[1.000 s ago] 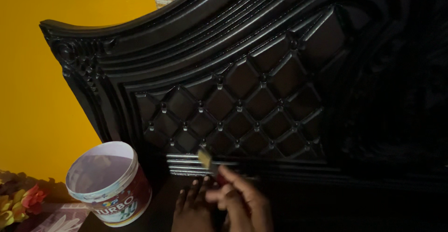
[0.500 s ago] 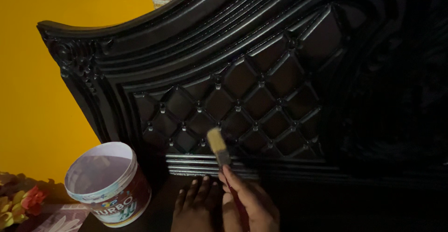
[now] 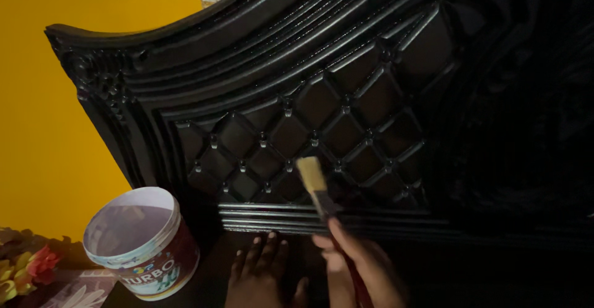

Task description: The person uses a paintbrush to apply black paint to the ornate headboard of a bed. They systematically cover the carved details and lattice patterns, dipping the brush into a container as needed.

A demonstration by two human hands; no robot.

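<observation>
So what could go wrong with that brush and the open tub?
The right hand holds the brush bristles-up against the glossy black panel; it could drip down the handle. The left hand rests flat just below the ribbed trim, so it might smudge it. The open tub sits tilted near that hand and could tip.

the right hand (image 3: 356, 264) has its grip closed on a paintbrush (image 3: 315, 187), bristles against the black carved headboard (image 3: 322, 97) quilted panel. the left hand (image 3: 260, 277) lies flat at seven o'clock of it. an open paint tub (image 3: 141, 243) stands at nine o'clock.

Pale-bristled paintbrush (image 3: 314, 184) against glossy black headboard (image 3: 346, 91)
</observation>
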